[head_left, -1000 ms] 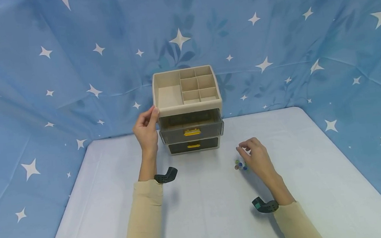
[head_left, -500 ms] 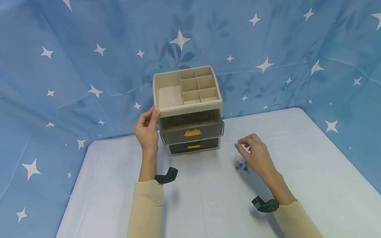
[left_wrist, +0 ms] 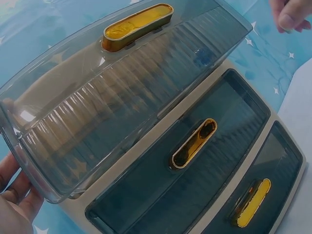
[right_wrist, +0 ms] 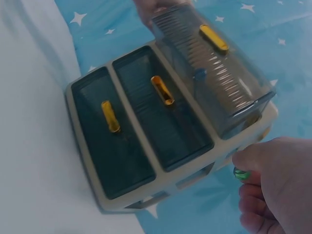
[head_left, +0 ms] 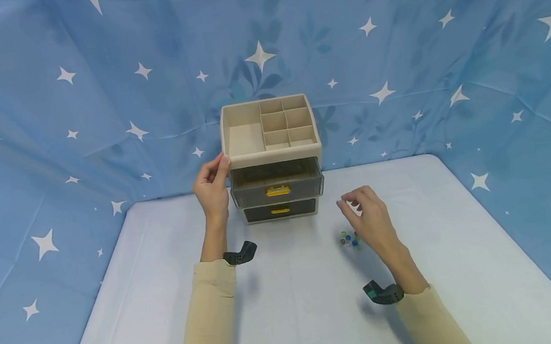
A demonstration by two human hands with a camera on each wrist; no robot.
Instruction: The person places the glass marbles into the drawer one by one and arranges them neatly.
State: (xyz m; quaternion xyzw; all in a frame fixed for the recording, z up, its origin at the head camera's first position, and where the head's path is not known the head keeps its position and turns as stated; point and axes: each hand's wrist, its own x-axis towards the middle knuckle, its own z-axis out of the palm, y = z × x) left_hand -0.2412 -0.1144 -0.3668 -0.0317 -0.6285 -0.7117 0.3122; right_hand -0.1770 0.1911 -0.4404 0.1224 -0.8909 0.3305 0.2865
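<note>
The right hand (head_left: 371, 219), pinching a green glassy marble (right_wrist: 241, 174), had edged toward the boxy beige plastic cabinet (head_left: 274, 155), pickup apparently done, left hand (head_left: 213, 192) gripping its corner.

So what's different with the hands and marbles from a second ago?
The right hand moved a little forward, away from the loose marbles and nearer the drawer organizer. It pinches a green marble, but the earlier pictures don't clearly show when it took hold. The left hand stayed at the organizer's corner, the top drawer stayed pulled out, and the loose marbles stayed put.
</note>
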